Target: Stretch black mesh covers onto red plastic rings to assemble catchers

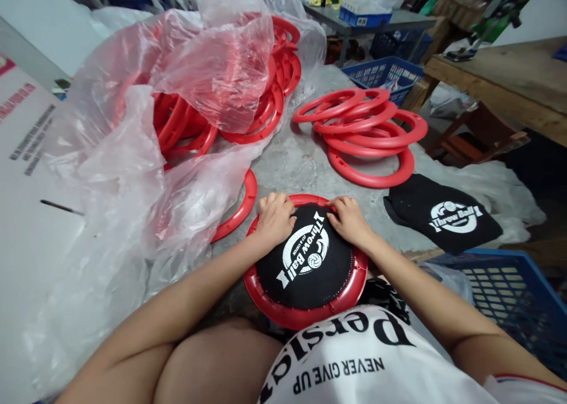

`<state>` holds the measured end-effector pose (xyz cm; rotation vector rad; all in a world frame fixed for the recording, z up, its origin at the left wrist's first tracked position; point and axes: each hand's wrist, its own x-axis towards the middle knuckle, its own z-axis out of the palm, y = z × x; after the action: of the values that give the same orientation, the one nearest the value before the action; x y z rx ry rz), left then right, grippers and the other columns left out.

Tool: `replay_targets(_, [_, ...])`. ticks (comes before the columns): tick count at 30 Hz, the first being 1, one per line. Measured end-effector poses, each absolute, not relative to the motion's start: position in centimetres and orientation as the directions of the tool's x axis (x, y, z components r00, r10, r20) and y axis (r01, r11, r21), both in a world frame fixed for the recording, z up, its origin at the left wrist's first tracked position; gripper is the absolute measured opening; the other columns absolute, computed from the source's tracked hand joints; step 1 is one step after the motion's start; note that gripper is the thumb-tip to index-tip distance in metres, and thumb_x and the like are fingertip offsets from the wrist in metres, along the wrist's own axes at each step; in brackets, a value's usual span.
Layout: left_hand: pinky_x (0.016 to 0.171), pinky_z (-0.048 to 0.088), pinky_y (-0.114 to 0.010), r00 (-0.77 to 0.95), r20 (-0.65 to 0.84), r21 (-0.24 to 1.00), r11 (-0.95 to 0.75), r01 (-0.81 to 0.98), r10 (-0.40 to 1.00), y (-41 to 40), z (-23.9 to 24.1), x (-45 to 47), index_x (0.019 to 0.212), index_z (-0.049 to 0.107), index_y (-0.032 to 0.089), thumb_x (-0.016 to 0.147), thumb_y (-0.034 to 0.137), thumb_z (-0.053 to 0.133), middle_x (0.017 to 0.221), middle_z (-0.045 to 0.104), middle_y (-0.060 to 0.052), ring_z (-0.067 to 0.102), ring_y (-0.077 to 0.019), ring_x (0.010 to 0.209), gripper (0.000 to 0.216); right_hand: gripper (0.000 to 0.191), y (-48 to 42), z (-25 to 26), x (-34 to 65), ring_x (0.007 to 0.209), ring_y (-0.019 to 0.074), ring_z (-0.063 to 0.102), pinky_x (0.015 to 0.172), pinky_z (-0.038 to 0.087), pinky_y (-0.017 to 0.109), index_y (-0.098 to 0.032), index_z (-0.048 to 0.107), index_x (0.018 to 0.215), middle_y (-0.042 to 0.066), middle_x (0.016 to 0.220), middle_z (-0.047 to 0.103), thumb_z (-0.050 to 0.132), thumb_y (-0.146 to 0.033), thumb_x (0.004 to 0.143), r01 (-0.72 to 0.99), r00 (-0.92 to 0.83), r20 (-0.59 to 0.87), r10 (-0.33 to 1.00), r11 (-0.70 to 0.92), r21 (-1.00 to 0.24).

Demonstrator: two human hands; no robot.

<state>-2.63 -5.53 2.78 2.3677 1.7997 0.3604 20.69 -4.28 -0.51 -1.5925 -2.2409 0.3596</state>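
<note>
Both hands sit side by side at the far edge of a red ring (305,316) in the lower middle of the frame, close against the person's body. The left hand (274,218) and the right hand (349,220) are each curled, fingers pressed together and knuckles up, and they bear down on a black cloth (312,289) where it meets the ring's rim. The fingertips are hidden under the knuckles, so it cannot be seen whether they pinch the hem or only push it.

The cloth carries a white logo and covers the ring's opening, lying taut and smooth across the near half. The ring rests on the grey surface (301,156) with its near edge overhanging toward the lap.

The work appears to be seating the cloth's edge onto the rim. To do it well, the hands would likely work outward from the top in matching steps, keeping even tension so the logo stays centred and no pucker forms. Holding the ring flat should stop it from tipping off the edge.

A plastic bag (208,79) full of rings fills the upper left of the frame. Loose rings (363,132) are piled at upper centre, and a spare cloth (443,215) lies to the right above a blue crate (500,292).
</note>
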Motion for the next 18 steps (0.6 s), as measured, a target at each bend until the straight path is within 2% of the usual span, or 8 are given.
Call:
replay_targets(6, [0.096, 0.041, -0.047, 0.198, 0.044, 0.314, -0.202, 0.928, 0.979, -4.5, 2.6, -2.4, 0.085, 0.067, 0.021, 0.089, 0.034, 0.067, 0.108, 0.063, -0.009, 0.050, -0.0310, 0.111, 0.014, 0.034, -3.8, 1.2, 20.3, 0.115, 0.0328, 0.054, 0.104, 0.046, 0.048, -0.012, 0.067, 0.122, 0.017, 0.123, 0.064, 0.058, -0.020, 0.090, 0.847, -0.317, 0.098, 0.943, 0.328, -0.418])
replay_targets(9, [0.097, 0.042, -0.044, 0.195, 0.040, 0.367, -0.196, 0.909, 0.980, -3.7, 2.4, -2.4, 0.084, 0.066, 0.021, 0.088, 0.031, 0.069, 0.112, 0.063, -0.008, 0.051, -0.0297, 0.114, 0.011, 0.034, -1.7, 2.7, 19.2, 0.121, 0.0313, 0.054, 0.107, 0.044, 0.045, -0.015, 0.069, 0.120, 0.015, 0.129, 0.063, 0.059, -0.017, 0.087, 0.798, -0.387, 0.120, 0.914, 0.397, -0.453])
replay_targets(11, [0.099, 0.042, -0.043, 0.193, 0.035, 0.401, -0.191, 0.896, 0.981, -3.3, 2.2, -2.4, 0.084, 0.065, 0.021, 0.087, 0.028, 0.068, 0.112, 0.065, -0.007, 0.052, -0.0284, 0.114, 0.007, 0.028, 0.4, 3.3, 18.0, 0.122, 0.0288, 0.055, 0.110, 0.042, 0.043, -0.017, 0.072, 0.110, 0.012, 0.128, 0.065, 0.062, -0.015, 0.084, 0.737, -0.452, 0.113, 0.885, 0.442, -0.512])
replay_targets(13, [0.098, 0.043, -0.042, 0.190, 0.034, 0.431, -0.186, 0.883, 0.981, -3.0, 2.1, -2.4, 0.084, 0.065, 0.021, 0.087, 0.025, 0.065, 0.108, 0.067, -0.007, 0.054, -0.0276, 0.110, 0.005, 0.019, 2.4, 3.2, 16.7, 0.113, 0.0247, 0.061, 0.106, 0.045, 0.038, -0.018, 0.074, 0.095, 0.008, 0.114, 0.071, 0.064, -0.012, 0.080, 0.669, -0.503, 0.041, 0.863, 0.420, -0.613])
replay_targets(16, [0.094, 0.045, -0.041, 0.190, 0.065, 0.475, -0.198, 0.857, 0.980, -2.8, 1.8, -2.4, 0.080, 0.062, 0.022, 0.088, 0.023, 0.062, 0.096, 0.068, -0.006, 0.056, -0.0271, 0.104, 0.008, 0.009, 4.0, 1.8, 15.3, 0.083, 0.0172, 0.065, 0.085, 0.051, 0.027, -0.017, 0.072, 0.078, 0.002, 0.083, 0.072, 0.063, -0.013, 0.079, 0.583, -0.500, -0.112, 0.859, 0.238, -0.777])
replay_targets(18, [0.092, 0.045, -0.040, 0.178, 0.087, 0.506, -0.197, 0.840, 0.980, -2.8, 1.7, -2.4, 0.077, 0.060, 0.022, 0.088, 0.021, 0.060, 0.090, 0.068, -0.005, 0.056, -0.0265, 0.102, 0.011, 0.010, 3.9, 0.8, 15.0, 0.076, 0.0151, 0.063, 0.076, 0.050, 0.025, -0.017, 0.069, 0.071, 0.000, 0.077, 0.071, 0.063, -0.015, 0.078, 0.532, -0.433, -0.113, 0.894, 0.153, -0.833])
